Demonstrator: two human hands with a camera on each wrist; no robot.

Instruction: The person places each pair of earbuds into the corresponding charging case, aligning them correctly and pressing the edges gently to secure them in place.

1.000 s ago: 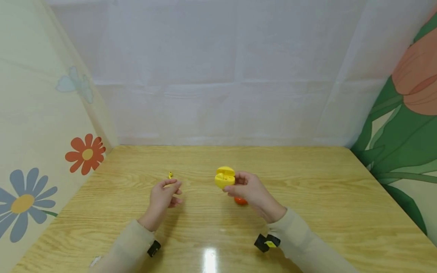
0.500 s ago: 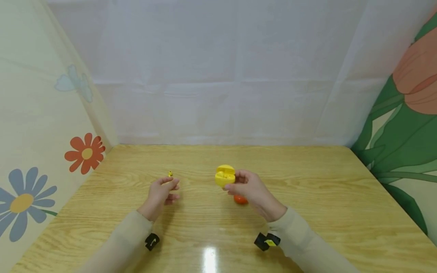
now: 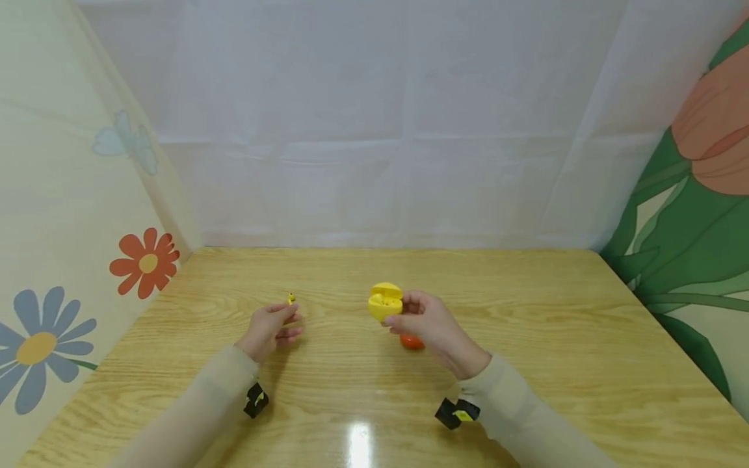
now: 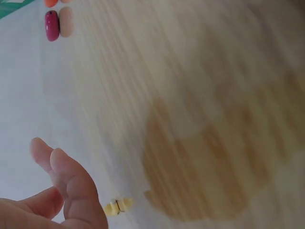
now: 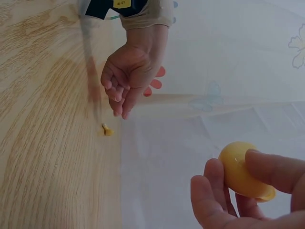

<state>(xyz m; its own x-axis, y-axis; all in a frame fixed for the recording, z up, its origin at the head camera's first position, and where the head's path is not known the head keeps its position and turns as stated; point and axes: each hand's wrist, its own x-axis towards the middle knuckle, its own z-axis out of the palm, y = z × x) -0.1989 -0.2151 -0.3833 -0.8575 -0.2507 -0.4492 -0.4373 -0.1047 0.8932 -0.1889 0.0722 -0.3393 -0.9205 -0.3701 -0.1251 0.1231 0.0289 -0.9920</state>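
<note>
My right hand (image 3: 427, 328) holds a small yellow earbud case (image 3: 385, 309) above the table, thumb on one side and fingers on the other. Its lid stands raised, with the inside showing in the head view; the right wrist view shows its smooth, rounded outside. A yellow earbud (image 5: 107, 130) lies on the table at the left. Right by it is my left hand (image 3: 269, 330), fingers loosely bent and nothing seen between them. In the head view the fingertips overlap the earbud's lower end; the right wrist view shows them a short gap above it.
A shiny red-orange rounded object (image 3: 412, 342) sits on the wood-grain table (image 3: 526, 312), partly hidden behind my right hand. In the left wrist view, a pink rounded object (image 4: 52, 25) shows farther off. A white cloth (image 3: 374, 162) hangs along the table's back edge.
My left hand has shifted a little to the left, bringing its fingertips right up to the earbud. The right hand and the case have stayed almost still.
</note>
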